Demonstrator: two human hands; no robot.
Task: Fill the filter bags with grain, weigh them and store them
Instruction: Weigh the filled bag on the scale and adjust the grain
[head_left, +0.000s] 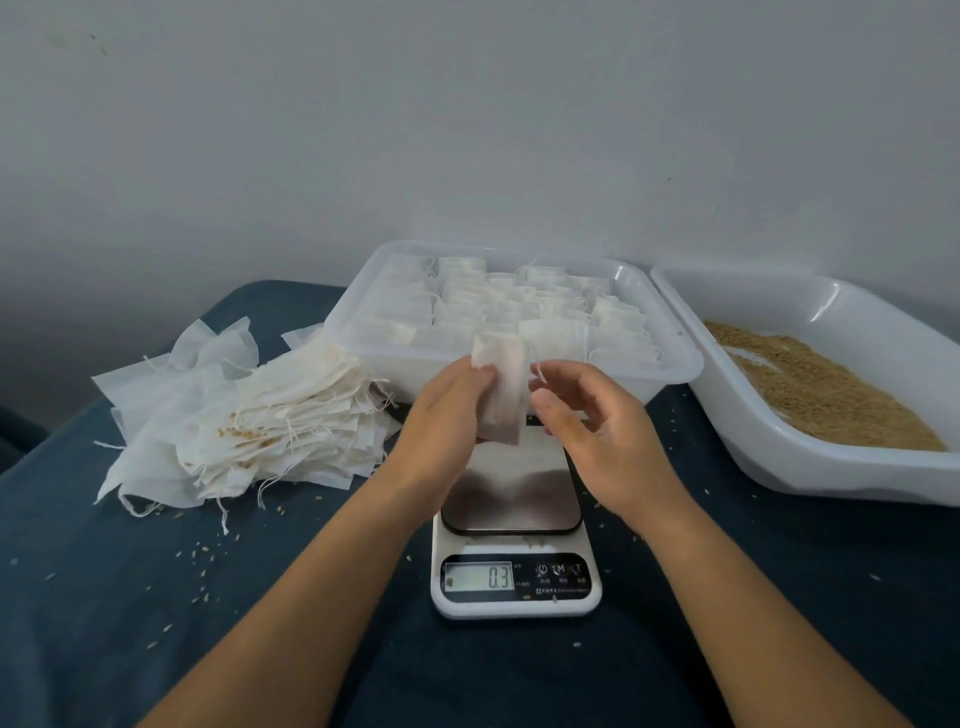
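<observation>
One filled bag (500, 387) in hand: gripped upright by left hand (448, 410), thumb across its front, held above scale (514, 519) and just in front of store tray (675, 358). Drawstring end (538, 370) pinched between right hand (587, 415) thumb and forefinger, other fingers loosely curled. Probable step: cinching bag shut before storing. Scale platform bare, display reads 0.3, so weighing of this bag judged done or not yet begun; cannot tell which. Store tray behind hands already packed with many rows of filled bags, nearly full across visible area. Large heap of empty bags (244, 415) to left, some flecked with grain, so plenty left to fill. Grain tray (779, 452) to right holds a shallow layer of grain (821, 384), partly bare at near-left floor. Loose kernels scattered on dark cloth (156, 597). Overall: well advanced, far from finished; grain supply may run short before empties do.
</observation>
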